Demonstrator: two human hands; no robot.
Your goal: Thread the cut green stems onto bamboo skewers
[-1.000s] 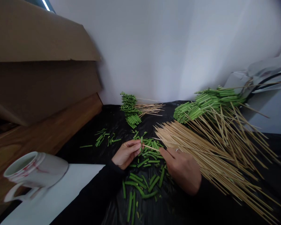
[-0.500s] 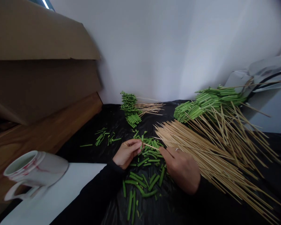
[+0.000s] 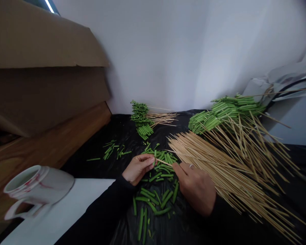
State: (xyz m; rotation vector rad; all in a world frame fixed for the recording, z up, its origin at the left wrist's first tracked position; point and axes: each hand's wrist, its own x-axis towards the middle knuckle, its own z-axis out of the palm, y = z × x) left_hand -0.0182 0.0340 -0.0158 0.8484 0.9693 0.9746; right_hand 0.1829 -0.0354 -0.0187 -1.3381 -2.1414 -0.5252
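My left hand [image 3: 138, 167] pinches a short cut piece of green bean [image 3: 155, 154] between thumb and fingertips. In my right hand [image 3: 195, 185], which wears a ring, is a thin bamboo skewer [image 3: 164, 162]. The skewer's tip meets the bean piece at my left fingertips; how far it goes in I cannot tell. Under and in front of both hands lie many loose cut bean pieces [image 3: 167, 198] on black plastic sheeting [image 3: 129, 211]. Just right of my right hand is a large pile of bare skewers [image 3: 209, 153].
Skewered beans are stacked by the wall at centre [image 3: 140, 115] and at right [image 3: 224, 112]. A white mug [image 3: 51, 183] stands on a white board [image 3: 63, 207] at left. Behind it is a cardboard box [image 3: 48, 92]. Thin bean scraps [image 3: 109, 151] lie left of centre.
Both hands keep their holds on the bean piece and the skewer. My right hand has shifted slightly left and down, and the camera view has moved a little.
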